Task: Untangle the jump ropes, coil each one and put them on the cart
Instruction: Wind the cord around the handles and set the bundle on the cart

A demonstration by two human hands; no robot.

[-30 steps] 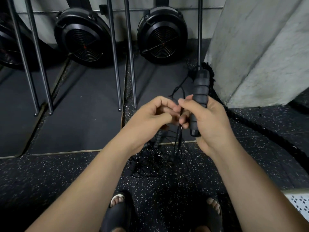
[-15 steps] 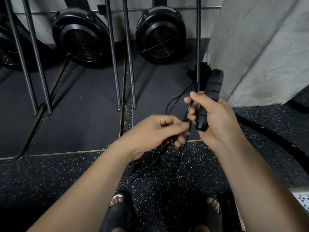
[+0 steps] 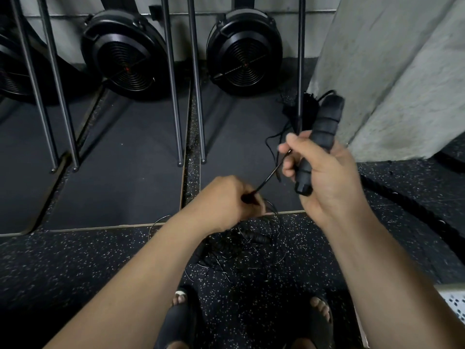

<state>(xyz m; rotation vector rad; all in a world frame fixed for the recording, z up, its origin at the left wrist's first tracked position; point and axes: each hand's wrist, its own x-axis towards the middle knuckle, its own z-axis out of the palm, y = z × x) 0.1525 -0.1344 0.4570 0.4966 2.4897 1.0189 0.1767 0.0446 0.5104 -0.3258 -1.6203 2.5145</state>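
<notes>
Black cord (image 3: pixel 269 177) runs taut so we can trace it: left grip (image 3: pixel 226 200) pinches it, right grip (image 3: pixel 325 172) clasps the handle (image 3: pixel 327 124).

Both bare forearms reach forward from the bottom of the view, and the two hands are apart. The right hand (image 3: pixel 327 177) is the higher one; its fingers curl round the black ribbed foam handle (image 3: pixel 324 129) of a jump rope, which stands nearly upright. The left hand (image 3: pixel 224 200) is lower, knuckles up, and its closed fingers pinch the thin black cord (image 3: pixel 270 175), which runs straight up to the right hand.
</notes>
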